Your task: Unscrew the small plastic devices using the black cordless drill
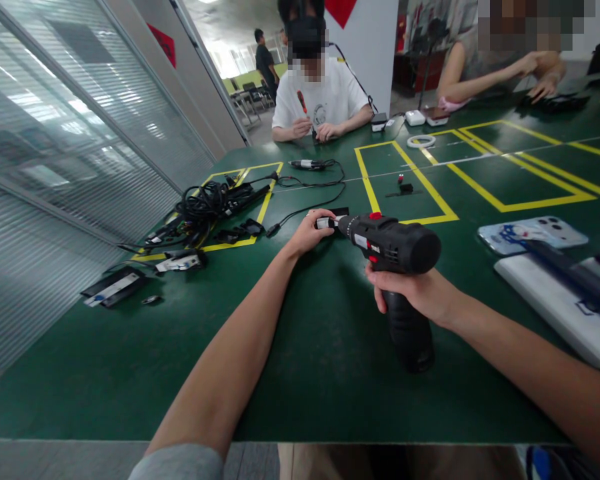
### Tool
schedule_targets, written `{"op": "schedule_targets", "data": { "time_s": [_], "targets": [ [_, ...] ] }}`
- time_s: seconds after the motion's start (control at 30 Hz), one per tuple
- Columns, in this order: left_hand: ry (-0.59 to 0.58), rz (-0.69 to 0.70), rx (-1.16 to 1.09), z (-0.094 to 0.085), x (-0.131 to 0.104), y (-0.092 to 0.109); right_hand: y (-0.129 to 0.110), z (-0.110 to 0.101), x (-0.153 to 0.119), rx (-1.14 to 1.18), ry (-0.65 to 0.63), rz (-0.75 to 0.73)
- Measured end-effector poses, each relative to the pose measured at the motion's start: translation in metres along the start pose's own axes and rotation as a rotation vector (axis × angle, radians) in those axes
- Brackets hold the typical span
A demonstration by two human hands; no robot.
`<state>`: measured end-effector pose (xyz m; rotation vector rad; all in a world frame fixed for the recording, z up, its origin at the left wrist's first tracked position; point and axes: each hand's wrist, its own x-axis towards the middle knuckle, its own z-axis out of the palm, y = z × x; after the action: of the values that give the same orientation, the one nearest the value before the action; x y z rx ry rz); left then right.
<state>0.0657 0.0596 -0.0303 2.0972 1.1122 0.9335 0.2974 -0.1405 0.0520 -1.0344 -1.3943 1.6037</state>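
Note:
My right hand (413, 290) is wrapped round the grip of a black cordless drill (397, 245) with red buttons. The drill points left and away from me. Its tip meets a small black and silver part (325, 223), which the fingers of my left hand (310, 232) pinch against the green table (300, 373). How far the tip reaches into the part cannot be made out. A dark flat piece (341, 211) lies just behind the part, partly hidden by the drill.
Tangled black cables (207, 207) and a flat black and silver piece (114, 287) lie left. A phone (533, 235) and white case (555, 293) lie right. Across the table, one person (320, 90) holds a red screwdriver (301, 101); another person (500, 77) sits at back right.

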Motion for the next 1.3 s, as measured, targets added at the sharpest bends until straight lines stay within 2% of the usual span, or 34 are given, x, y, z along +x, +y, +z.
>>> {"op": "schedule_targets", "data": {
  "time_s": [0.27,0.57,0.87,1.3],
  "targets": [
    [-0.007,-0.014,-0.016,0.000,0.000,0.000,-0.002,-0.001,-0.002,-0.033,-0.034,0.012],
    [0.012,-0.030,-0.006,-0.002,-0.002,0.009,-0.002,0.002,0.000,0.016,0.008,0.001],
    [0.016,0.027,0.022,-0.001,-0.001,0.004,-0.002,0.001,-0.001,0.013,-0.012,0.025],
    [-0.004,0.045,0.064,0.000,-0.001,0.009,0.000,0.000,0.000,0.005,-0.004,0.017]
  ]
}}
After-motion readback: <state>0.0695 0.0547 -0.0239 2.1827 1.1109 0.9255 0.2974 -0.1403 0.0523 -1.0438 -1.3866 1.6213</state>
